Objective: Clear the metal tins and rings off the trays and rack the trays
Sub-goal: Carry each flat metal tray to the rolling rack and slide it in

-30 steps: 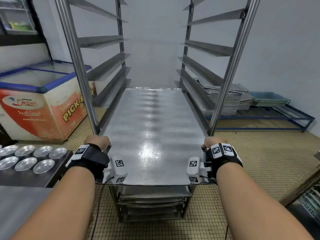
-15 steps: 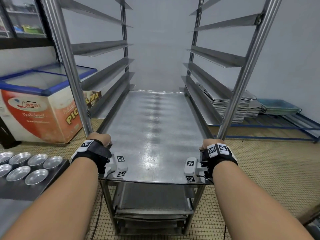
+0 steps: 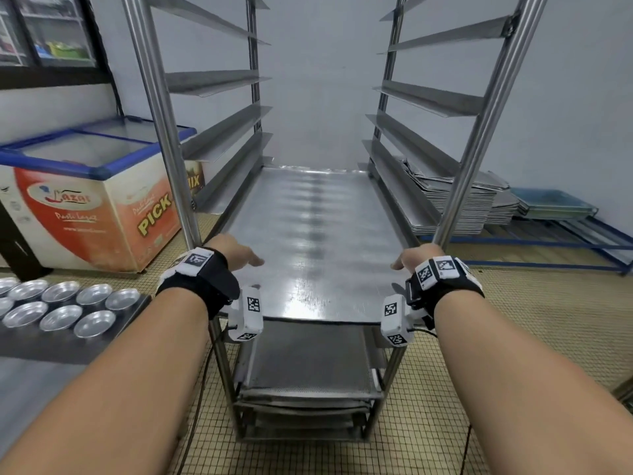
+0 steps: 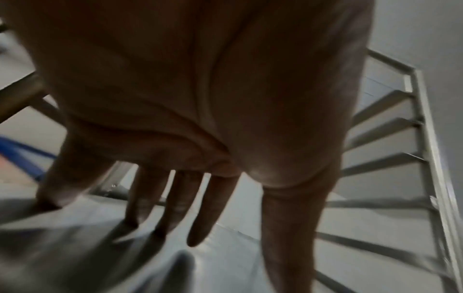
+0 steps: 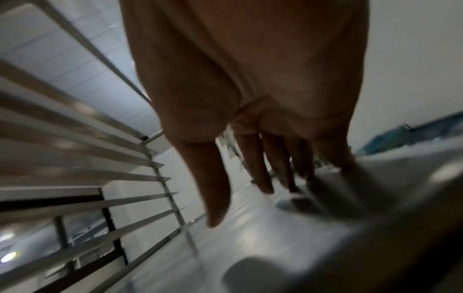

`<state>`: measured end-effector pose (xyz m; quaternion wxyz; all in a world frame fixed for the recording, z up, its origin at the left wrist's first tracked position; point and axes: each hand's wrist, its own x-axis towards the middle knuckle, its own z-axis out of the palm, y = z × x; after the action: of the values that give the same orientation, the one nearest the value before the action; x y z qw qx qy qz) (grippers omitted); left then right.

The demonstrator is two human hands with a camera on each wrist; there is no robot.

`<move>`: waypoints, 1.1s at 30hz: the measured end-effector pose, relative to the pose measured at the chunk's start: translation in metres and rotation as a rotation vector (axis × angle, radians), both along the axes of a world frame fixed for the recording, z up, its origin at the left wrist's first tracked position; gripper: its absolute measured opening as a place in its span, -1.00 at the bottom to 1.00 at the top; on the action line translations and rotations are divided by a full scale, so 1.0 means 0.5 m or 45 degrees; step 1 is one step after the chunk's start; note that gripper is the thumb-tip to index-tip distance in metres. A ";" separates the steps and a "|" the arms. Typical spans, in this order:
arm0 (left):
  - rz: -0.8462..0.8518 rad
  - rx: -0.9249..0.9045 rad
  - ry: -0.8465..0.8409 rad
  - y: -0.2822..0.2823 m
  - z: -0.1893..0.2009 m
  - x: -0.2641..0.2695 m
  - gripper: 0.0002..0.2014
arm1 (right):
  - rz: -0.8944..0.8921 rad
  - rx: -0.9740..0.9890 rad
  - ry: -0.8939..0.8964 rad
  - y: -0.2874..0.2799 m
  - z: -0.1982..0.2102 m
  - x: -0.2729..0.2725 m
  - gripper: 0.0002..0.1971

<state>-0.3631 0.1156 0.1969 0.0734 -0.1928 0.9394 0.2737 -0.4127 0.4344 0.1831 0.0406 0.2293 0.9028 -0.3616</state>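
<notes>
A bare metal tray (image 3: 315,241) lies on the runners of the steel rack (image 3: 161,108), its near edge sticking out a little at the front. My left hand (image 3: 236,253) hovers over the tray's near-left corner with straight, spread fingers (image 4: 198,210). My right hand (image 3: 416,257) is at the near-right corner, its fingers (image 5: 255,164) also straight and loose. Neither hand grips the tray. Several round metal tins (image 3: 61,303) sit on a dark tray (image 3: 75,347) on the table at the left. More trays (image 3: 308,382) fill the rack's lower runners.
A chest freezer (image 3: 85,197) with an orange front stands left of the rack. Behind the rack on the right, a pile of trays (image 3: 459,204) and a blue-green tub (image 3: 551,200) rest on a low blue frame. The floor is small yellow tiles.
The tray has slid deeper into the rack. Both hands, which gripped its near corners, have let go and now have straight fingers above it.
</notes>
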 end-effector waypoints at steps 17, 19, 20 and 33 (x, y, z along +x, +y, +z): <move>-0.601 -0.534 0.159 -0.004 -0.125 0.120 -0.21 | 0.802 0.598 0.273 -0.049 -0.087 0.210 -0.56; -0.590 -0.534 0.163 -0.005 -0.129 0.107 -0.22 | 0.844 0.671 0.279 -0.050 -0.093 0.198 -0.56; -0.582 -0.528 0.170 -0.006 -0.130 0.100 -0.21 | 0.863 0.703 0.285 -0.049 -0.094 0.192 -0.57; -0.529 -0.464 0.181 -0.010 -0.122 -0.054 -0.35 | 0.936 0.901 0.457 -0.045 -0.118 0.016 -0.77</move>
<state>-0.3899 0.1106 0.1357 0.0261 0.0136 0.9953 0.0923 -0.4047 0.4119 0.1241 -0.0703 -0.1674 0.9829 -0.0309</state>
